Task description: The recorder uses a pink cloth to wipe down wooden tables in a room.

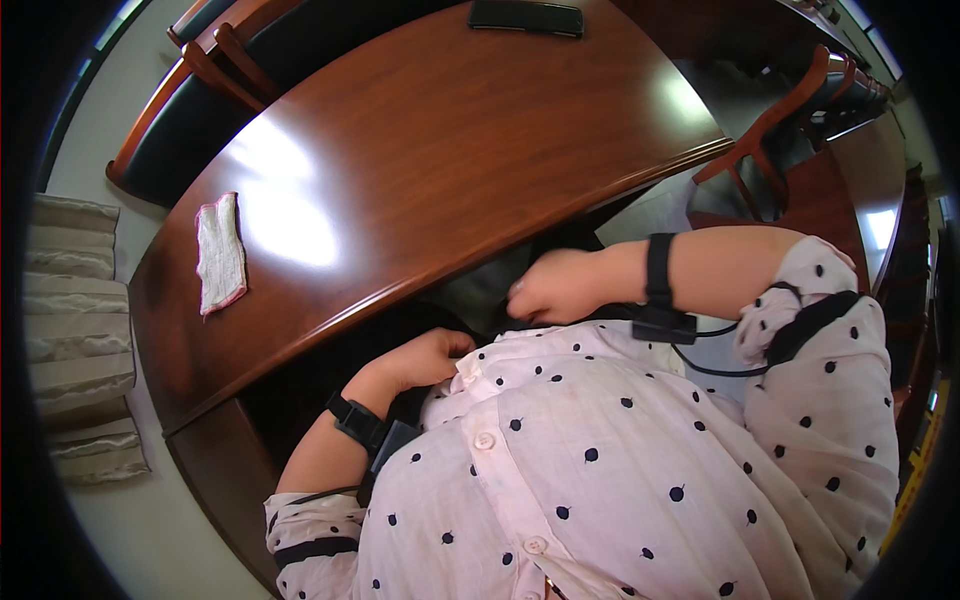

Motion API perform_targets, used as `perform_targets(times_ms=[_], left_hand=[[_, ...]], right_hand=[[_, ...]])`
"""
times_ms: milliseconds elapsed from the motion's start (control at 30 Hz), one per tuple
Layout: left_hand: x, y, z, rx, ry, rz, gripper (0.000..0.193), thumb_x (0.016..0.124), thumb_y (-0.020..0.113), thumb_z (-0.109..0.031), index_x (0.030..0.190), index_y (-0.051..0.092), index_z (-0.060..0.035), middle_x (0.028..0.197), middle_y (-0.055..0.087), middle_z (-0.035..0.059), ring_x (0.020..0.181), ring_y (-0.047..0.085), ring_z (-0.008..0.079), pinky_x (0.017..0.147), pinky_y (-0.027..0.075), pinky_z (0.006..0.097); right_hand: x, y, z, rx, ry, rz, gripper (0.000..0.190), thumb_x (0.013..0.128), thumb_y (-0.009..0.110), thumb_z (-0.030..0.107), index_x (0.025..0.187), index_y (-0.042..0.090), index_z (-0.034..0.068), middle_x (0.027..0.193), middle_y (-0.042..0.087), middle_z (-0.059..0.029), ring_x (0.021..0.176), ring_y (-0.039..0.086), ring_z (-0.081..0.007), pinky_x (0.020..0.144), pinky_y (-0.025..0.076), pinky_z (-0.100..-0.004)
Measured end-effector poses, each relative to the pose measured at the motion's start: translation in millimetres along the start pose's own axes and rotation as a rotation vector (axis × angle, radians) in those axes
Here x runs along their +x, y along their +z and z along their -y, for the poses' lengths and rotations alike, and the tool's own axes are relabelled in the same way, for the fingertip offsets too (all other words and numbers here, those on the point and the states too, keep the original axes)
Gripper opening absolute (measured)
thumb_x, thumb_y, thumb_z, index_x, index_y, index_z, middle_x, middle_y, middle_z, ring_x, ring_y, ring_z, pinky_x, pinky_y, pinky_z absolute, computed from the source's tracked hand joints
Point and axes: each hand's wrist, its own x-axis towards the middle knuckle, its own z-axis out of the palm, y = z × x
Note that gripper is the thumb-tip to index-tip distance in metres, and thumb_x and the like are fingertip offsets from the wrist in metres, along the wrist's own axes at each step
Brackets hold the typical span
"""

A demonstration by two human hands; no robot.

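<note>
My left hand (429,360) rests at the front hem of a white button-up shirt (592,480) with dark dots, its fingertips touching the cloth. Whether it grips the hem cannot be told. Over the lap, in front of the table edge, my right hand (559,289) is curled and slightly blurred. Its palm side is hidden, so anything inside it does not show. Before me stands a polished brown wooden table (450,127). A folded white cloth (220,253) with pink edging lies on its left part. At the far side lies a black smartphone (526,18).
Black straps with small box-shaped devices (664,324) sit on both forearms, with a cable (720,370) at the right one. Wooden chairs with dark padding (191,127) line the table's far left side. Another wooden chair (772,142) stands at right. A pleated curtain (79,337) hangs at left.
</note>
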Motion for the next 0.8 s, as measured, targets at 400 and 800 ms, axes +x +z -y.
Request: perform_targets(times_ms=[400, 800], left_hand=[[24.4, -15.3, 3.3, 0.075, 0.060, 0.062, 0.024, 0.085, 0.070, -0.012, 0.106, 0.068, -0.0008, 0.100, 0.071, 0.0106, 0.093, 0.064, 0.0182, 0.084, 0.050, 0.0301], [-17.0, -27.9, -59.3, 0.118, 0.041, -0.140, 0.020, 0.095, 0.065, -0.017, 0.108, 0.065, -0.0029, 0.091, 0.066, 0.0031, 0.081, 0.061, 0.0101, 0.068, 0.054, 0.0250]], right_hand=[[-190.2, 45.4, 38.1, -0.081, 0.421, -0.247, 0.010, 0.081, 0.067, 0.015, 0.084, 0.057, 0.013, 0.083, 0.058, -0.0047, 0.078, 0.062, -0.0296, 0.063, 0.049, -0.0445], [-214.7, 85.6, 57.7, -0.167, 0.431, -0.530, 0.006, 0.080, 0.069, 0.011, 0.079, 0.063, 0.011, 0.076, 0.061, -0.0038, 0.071, 0.063, -0.0263, 0.059, 0.050, -0.0397]])
